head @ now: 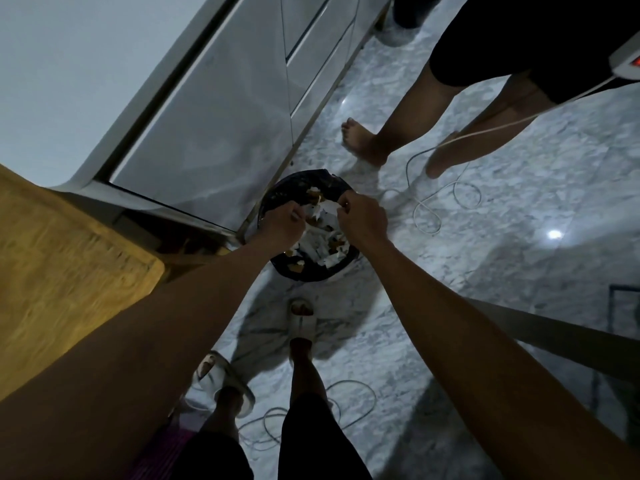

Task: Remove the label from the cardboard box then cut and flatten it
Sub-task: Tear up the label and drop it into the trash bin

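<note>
Both my arms reach down over a round bin [277, 188] lined with a black bag, standing on the marble floor. Inside it lie several torn white label scraps and brown cardboard bits [323, 251]. My left hand [282, 225] hangs over the bin's left side with fingers pinched on a thin white scrap. My right hand [362, 216] hovers over the bin's right rim, fingers curled together; I cannot tell if anything is in them. No cardboard box is in view.
White glossy cabinet doors [214, 126] stand to the left of the bin. A wooden tabletop [62, 271] lies at the left. Another person's bare legs [398, 133] stand beyond the bin. White cables [429, 209] loop on the floor. My sandalled feet [301, 317] are below.
</note>
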